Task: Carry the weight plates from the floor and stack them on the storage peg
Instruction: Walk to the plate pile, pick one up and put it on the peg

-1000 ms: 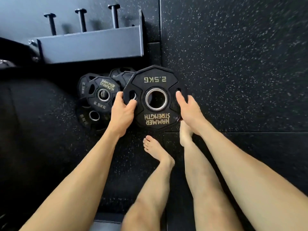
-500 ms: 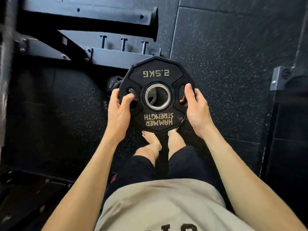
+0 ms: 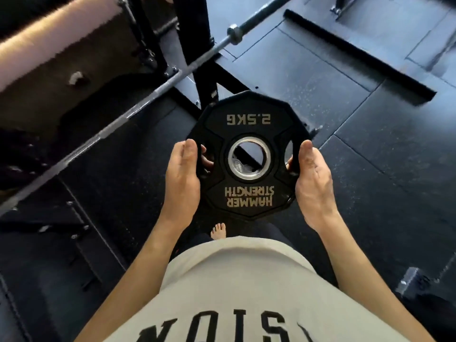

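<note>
A black 2.5 kg weight plate (image 3: 248, 124) with gold lettering and a steel-ringed centre hole is held flat at waist height in front of me. My left hand (image 3: 182, 183) grips its left edge, fingers through the left handle slot. My right hand (image 3: 312, 186) grips its right edge, fingers curled through the right slot. The other plates and the storage peg are out of view.
A steel barbell (image 3: 148, 99) runs diagonally from lower left to upper right above the floor. Black rack uprights (image 3: 195, 45) stand just beyond the plate. A padded bench (image 3: 56, 53) is at the upper left. Speckled rubber floor tiles (image 3: 382, 169) spread to the right.
I have stood up and lifted the plate from the floor pile to waist height. The view has swung away from the floor plates and pegs toward the rack and barbell.
</note>
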{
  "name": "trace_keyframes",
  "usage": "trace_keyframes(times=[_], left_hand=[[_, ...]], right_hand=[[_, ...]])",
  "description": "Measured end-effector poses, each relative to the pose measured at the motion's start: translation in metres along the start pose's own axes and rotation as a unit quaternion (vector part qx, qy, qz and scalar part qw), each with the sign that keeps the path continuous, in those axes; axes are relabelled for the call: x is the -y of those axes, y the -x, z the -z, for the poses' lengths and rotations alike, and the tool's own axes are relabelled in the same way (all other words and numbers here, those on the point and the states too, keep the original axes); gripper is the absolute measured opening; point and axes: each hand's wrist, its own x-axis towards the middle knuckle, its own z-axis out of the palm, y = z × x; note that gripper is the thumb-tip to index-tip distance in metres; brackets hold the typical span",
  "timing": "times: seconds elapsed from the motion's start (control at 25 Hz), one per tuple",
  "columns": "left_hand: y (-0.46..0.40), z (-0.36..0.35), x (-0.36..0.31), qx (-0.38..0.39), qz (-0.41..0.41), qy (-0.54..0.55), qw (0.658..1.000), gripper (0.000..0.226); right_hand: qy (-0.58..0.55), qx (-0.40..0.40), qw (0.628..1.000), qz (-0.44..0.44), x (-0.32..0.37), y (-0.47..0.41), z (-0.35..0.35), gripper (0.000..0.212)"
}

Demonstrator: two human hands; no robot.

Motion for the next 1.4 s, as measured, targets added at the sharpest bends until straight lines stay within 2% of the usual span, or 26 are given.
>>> trace_keyframes(times=[0.12, 0.24, 0.32, 0.4, 0.52, 0.64, 0.88, 1.04, 1.24, 1.4], left_hand=[[0.034, 0.007, -0.011, -0.118, -0.005, 0.024, 0.993, 0.035], [0.087, 0.006, -0.018, -0.271, 0.01, 0.052, 0.961, 0.038], [0.132, 0.001, -0.017, -0.372, 0.017, 0.073, 0.925, 0.04], [0.174, -0.004, -0.014, -0.44, 0.023, 0.083, 0.894, 0.04], [0.25, -0.01, -0.013, -0.564, 0.013, 0.101, 0.819, 0.033], [0.328, -0.013, -0.011, -0.654, -0.007, 0.087, 0.752, 0.036], [0.505, 0.003, 0.009, -0.757, -0.017, 0.077, 0.648, 0.033], [0.621, 0.021, 0.017, -0.806, 0.001, 0.047, 0.59, 0.036], [0.719, 0.064, 0.028, -0.838, 0.012, 0.055, 0.543, 0.038], [0.763, 0.121, 0.043, -0.848, 0.006, 0.044, 0.528, 0.036]], right_hand=[[-0.011, 0.108, 0.993, 0.048, 0.022, -0.01, -0.007, 0.045], [-0.008, 0.248, 0.965, 0.081, 0.034, -0.009, -0.014, 0.044], [0.017, 0.344, 0.933, 0.103, 0.034, 0.001, -0.021, 0.05], [0.025, 0.415, 0.902, 0.114, 0.034, 0.019, -0.027, 0.051], [0.06, 0.526, 0.834, 0.154, 0.037, 0.071, -0.039, 0.044], [0.089, 0.617, 0.757, 0.196, 0.033, 0.138, -0.052, 0.048], [0.104, 0.723, 0.645, 0.223, -0.008, 0.306, -0.067, 0.048], [0.104, 0.762, 0.601, 0.218, -0.035, 0.431, -0.061, 0.045], [0.108, 0.794, 0.552, 0.228, -0.054, 0.548, -0.081, 0.048], [0.109, 0.806, 0.535, 0.226, -0.069, 0.619, -0.13, 0.045]])
